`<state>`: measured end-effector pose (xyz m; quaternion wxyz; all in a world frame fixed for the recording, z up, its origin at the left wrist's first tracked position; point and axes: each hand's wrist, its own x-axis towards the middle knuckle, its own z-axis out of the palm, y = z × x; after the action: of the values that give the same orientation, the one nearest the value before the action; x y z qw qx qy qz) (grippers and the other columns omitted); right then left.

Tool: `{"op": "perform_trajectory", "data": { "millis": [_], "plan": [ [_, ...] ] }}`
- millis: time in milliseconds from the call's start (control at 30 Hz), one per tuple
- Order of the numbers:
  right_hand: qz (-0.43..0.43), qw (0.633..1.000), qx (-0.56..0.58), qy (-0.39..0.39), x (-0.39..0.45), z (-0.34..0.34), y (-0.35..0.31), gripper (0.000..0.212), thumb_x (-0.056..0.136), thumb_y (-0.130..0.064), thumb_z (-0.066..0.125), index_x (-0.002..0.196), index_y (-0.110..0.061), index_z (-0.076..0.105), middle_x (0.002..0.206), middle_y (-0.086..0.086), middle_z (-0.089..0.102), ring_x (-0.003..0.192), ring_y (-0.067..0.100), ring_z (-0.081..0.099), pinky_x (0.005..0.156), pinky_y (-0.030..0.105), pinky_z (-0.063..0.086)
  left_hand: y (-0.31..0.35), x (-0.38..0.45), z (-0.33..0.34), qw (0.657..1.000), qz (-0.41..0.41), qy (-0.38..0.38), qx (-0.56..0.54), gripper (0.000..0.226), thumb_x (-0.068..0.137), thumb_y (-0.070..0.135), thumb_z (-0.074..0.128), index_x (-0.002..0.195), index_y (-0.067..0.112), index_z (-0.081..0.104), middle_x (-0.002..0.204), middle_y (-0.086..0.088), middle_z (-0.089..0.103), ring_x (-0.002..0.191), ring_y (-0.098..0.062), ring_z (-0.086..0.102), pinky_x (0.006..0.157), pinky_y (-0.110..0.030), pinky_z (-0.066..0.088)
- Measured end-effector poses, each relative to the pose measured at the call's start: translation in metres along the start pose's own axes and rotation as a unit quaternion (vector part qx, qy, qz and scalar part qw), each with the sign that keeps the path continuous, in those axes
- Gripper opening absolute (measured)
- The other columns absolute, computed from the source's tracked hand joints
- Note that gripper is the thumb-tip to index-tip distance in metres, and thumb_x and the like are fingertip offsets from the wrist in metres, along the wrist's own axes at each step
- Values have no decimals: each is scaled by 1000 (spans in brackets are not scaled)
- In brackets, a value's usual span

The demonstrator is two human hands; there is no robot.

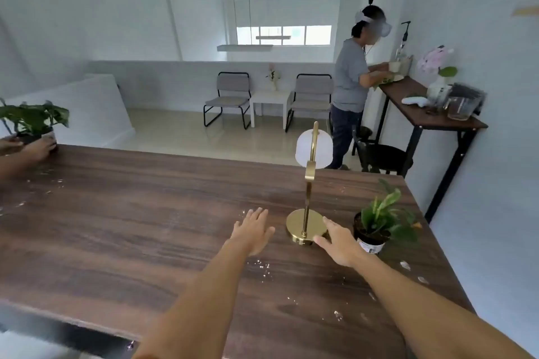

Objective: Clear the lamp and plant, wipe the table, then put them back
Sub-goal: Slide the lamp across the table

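Observation:
A gold lamp [306, 221] with a white shade stands upright on the dark wooden table [145, 213], right of centre. A small potted plant [376, 224] sits just right of the lamp's round base. My left hand [252, 230] hovers open over the table, a little left of the base. Open too, my right hand [339, 242] has its fingers touching or nearly touching the base's front right edge, between lamp and plant. White crumbs are scattered over the tabletop.
Another person's hands [38, 148] hold a second potted plant [33, 122] at the table's far left corner. A person [350, 87] works at a narrow side table [437, 122] by the right wall. Chairs and a white low table [269, 102] stand further back.

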<state>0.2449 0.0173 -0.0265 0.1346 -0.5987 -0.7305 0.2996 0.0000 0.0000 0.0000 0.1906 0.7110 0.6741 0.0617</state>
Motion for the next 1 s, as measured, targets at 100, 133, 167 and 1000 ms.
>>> {"op": "perform_trajectory", "data": {
  "millis": [100, 133, 167, 1000],
  "plan": [
    [23, 1000, -15, 4, 12, 11, 4, 78, 97, -36, 55, 154, -4, 11, 161, 15, 19, 150, 32, 11, 121, 42, 14, -2, 12, 18, 999, 23, -27, 7, 66, 98, 43, 33, 152, 18, 4, 162, 1, 2, 148, -20, -3, 116, -54, 10],
    [29, 999, -31, 4, 15, 14, 5, 78, 97, -36, 54, 154, -4, 11, 161, 16, 21, 149, 34, 11, 122, 45, 11, -2, 16, 25, 999, 32, -30, 7, 68, 97, 45, 33, 152, 19, 4, 162, 1, 2, 148, -19, -3, 116, -54, 10],
    [36, 998, -51, 9, 20, 19, 6, 77, 97, -37, 54, 154, -5, 13, 160, 15, 23, 149, 36, 12, 122, 47, 8, -4, 23, 32, 998, 44, -35, 4, 69, 96, 47, 34, 152, 20, 3, 162, 2, 2, 148, -19, -3, 116, -54, 10],
    [48, 986, -154, 31, 201, 33, -57, 69, 97, -42, 49, 153, -11, 22, 157, 16, 30, 148, 34, 16, 121, 46, 5, -91, 218, -2, 988, 141, -53, -27, 63, 98, 42, 35, 152, 24, 7, 160, 1, 14, 148, -21, 0, 115, -57, -2]
  ]
}}
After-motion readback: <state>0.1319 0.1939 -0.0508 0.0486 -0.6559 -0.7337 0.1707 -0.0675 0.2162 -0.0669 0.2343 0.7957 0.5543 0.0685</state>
